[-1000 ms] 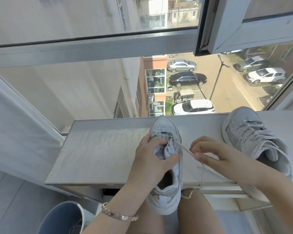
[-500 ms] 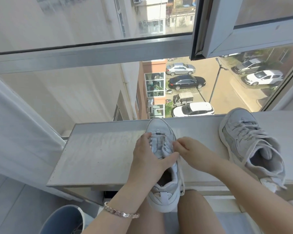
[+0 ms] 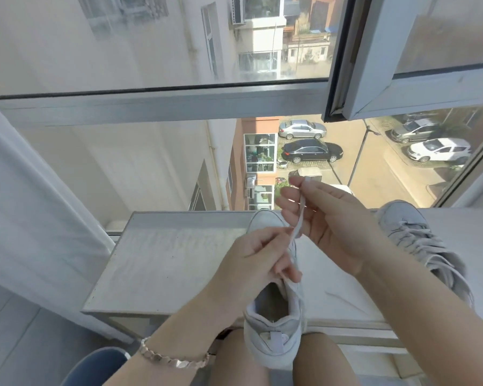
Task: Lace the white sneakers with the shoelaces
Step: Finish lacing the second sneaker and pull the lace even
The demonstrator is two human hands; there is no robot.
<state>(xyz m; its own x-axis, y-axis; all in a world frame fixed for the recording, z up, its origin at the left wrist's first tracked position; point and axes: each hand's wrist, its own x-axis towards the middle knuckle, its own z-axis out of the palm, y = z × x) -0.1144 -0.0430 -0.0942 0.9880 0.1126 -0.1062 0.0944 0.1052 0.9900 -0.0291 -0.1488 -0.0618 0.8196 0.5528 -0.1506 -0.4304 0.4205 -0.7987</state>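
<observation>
Your left hand grips the upper of the sneaker, which lies on the desk with its heel toward you and toe toward the window. Just right of it, the shoelace rises from the eyelets into your right hand, which pinches its end.

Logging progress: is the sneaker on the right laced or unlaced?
Laced: the right sneaker shows laces crossing in rows up its front as it rests on the sill.
</observation>
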